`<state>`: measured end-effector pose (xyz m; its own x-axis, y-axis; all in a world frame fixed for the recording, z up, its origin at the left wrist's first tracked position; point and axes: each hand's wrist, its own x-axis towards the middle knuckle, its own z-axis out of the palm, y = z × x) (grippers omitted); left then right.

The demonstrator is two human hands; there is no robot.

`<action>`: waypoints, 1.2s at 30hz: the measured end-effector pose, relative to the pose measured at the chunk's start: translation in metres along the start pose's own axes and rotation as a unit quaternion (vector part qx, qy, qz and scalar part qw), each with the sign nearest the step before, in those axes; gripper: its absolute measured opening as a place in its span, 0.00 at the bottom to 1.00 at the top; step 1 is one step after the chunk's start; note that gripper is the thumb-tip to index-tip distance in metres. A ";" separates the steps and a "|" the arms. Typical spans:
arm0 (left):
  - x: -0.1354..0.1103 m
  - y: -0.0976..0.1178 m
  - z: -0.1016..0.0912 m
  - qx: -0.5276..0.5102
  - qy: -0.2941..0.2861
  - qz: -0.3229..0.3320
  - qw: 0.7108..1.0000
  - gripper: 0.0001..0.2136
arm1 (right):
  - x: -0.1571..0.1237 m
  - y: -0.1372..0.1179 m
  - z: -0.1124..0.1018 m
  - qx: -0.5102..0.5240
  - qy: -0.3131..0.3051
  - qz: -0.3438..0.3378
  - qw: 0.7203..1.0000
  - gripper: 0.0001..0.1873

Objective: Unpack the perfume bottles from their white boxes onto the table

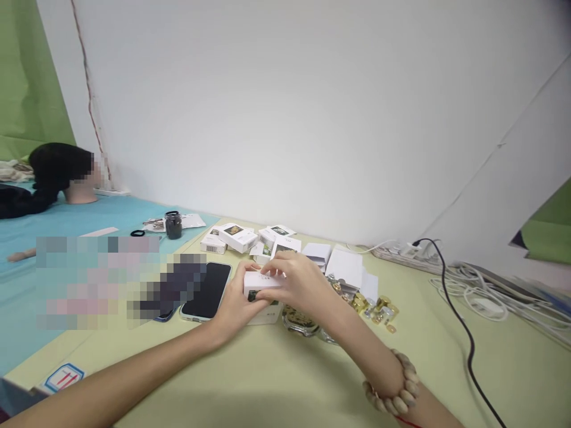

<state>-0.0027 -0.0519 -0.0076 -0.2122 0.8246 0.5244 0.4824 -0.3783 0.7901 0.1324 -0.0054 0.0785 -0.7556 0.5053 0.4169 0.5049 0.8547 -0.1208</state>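
Near the middle of the table, my left hand (238,306) grips a small white cardboard box (254,280) by its left side. Curled over its top and right side, my right hand (298,279) has its fingers pressed on the box; they partly cover it. A second pale box (266,315) lies just underneath. Right of it, partly behind my right wrist, is a clear-rimmed container of dark and gold pieces (301,320). Several gold metal pieces (382,304) lie further right. A smartphone (207,291) rests flat beside my left hand.
Several white picture boxes (238,236) sit behind my hands, with plain white boxes (344,266) to their right. A black cable (464,321) crosses the right side near coiled white cables (486,297). A dark jar (173,226) and black-haired mannequin head (60,166) stand left, on blue cloth.
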 end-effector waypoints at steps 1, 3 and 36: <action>-0.001 -0.002 0.001 -0.001 0.000 0.004 1.000 0.19 | 0.000 -0.001 0.000 -0.003 -0.004 0.001 1.000 0.12; -0.002 -0.005 0.002 -0.005 0.002 0.007 1.000 0.21 | 0.001 -0.002 0.002 -0.012 -0.008 0.001 1.000 0.13; -0.006 -0.015 0.007 0.018 -0.012 0.032 0.999 0.31 | 0.000 -0.003 0.017 -0.105 -0.014 0.012 0.994 0.21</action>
<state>-0.0026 -0.0481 -0.0246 -0.1598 0.8088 0.5660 0.5244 -0.4162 0.7428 0.1235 -0.0061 0.0641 -0.7521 0.5306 0.3909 0.5963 0.8005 0.0607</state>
